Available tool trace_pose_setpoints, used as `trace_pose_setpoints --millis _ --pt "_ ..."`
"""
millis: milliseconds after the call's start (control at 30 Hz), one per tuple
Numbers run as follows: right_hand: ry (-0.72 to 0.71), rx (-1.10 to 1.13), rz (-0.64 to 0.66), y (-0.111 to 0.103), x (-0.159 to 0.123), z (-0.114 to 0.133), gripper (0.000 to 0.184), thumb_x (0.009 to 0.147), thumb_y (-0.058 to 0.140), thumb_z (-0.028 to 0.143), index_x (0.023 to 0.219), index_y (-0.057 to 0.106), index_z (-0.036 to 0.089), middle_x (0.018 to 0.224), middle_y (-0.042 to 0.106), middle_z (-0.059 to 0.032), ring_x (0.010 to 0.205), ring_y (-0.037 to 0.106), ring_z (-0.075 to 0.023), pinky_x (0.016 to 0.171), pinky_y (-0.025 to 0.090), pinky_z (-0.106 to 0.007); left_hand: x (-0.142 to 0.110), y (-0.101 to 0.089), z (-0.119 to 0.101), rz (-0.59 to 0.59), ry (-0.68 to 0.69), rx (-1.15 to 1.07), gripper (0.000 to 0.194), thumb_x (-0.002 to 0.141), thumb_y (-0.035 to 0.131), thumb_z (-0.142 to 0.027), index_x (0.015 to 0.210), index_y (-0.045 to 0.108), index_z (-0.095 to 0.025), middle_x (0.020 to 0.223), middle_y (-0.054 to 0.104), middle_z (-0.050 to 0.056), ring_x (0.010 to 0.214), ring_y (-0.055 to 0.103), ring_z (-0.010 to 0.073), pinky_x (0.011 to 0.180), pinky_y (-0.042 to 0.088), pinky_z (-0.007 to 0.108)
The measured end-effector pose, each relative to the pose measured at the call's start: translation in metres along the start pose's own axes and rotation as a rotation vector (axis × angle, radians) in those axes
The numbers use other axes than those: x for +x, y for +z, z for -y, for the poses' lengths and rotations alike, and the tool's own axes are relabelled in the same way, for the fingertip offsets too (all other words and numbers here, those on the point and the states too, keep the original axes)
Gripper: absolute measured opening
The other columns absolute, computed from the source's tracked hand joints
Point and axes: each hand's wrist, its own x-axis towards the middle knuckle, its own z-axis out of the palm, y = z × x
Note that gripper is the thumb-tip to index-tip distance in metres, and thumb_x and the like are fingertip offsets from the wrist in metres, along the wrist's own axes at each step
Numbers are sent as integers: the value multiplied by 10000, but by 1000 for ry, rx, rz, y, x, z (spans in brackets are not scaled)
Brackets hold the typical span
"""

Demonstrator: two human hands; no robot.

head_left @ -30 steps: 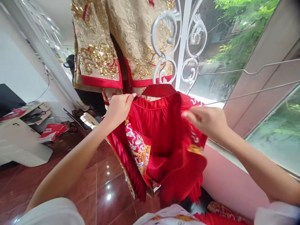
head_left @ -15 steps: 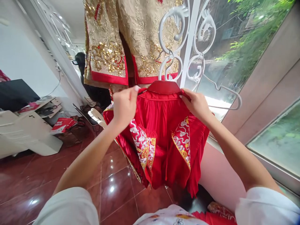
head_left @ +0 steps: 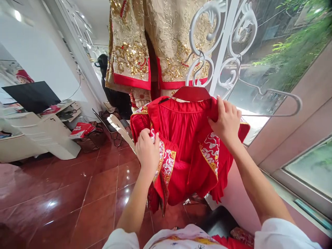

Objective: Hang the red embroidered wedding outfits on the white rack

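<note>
A red embroidered garment with silver and gold trim hangs open on a red clothes hanger. The hanger's metal hook goes up to the white scrolled ironwork. My left hand is closed on the garment's front edge at the left, over the embroidery. At the upper right of the collar, my right hand grips the red cloth, fingers over it and thumb on the inner side. Pleated red cloth shows inside the open front.
A gold-beaded garment with red hems hangs behind. An unoccupied wire hanger hangs at the right near the window. At left stand a white desk and a dark monitor. A person with dark hair is behind.
My left hand has left the collar by the hanger and moved down to the garment's left front edge. My right hand has shifted over the right collar. The view has turned slightly left.
</note>
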Motion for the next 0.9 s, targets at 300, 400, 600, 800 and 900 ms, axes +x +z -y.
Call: trace_pose_setpoints --millis 300,400,600,800,900 --pt "46 106 -45 -11 4 8 633 751 494 268 1372 413 178 1109 547 -170 985 483 -330 793 351 -456 12 -6 -60 294 172 -360 294 922 329 -346 700 476 -221 565 547 39 486 483 149 517 266 302" --pt "56 168 -39 -5 4 4 587 762 508 306 1332 456 177 1094 557 -160 992 490 -327 811 355 -461 13 -4 -62 350 175 -283 303 925 342 -400 766 520 -214 596 577 54 514 529 168 516 283 299" --pt "90 204 -160 -10 14 11 465 804 502 443 1192 545 191 1123 564 -143 1041 483 -319 879 348 -460 43 -31 19 -88 133 -127 324 847 499 -479 949 626 -199 890 658 100 846 619 231 768 455 357" --pt "30 365 -105 -14 66 59 501 836 457 556 1155 534 177 1001 591 -135 933 528 -269 766 385 -384 99 -13 74 232 248 -586 498 835 499 -469 1209 570 -148 1206 613 127 1058 589 224 919 460 349" --pt "93 427 -59 -6 83 68 544 818 452 610 1127 524 167 790 576 -75 786 532 -233 675 371 -339 103 -6 78 330 148 -771 503 791 556 -500 1116 646 -126 1091 673 101 959 621 220 854 480 324"
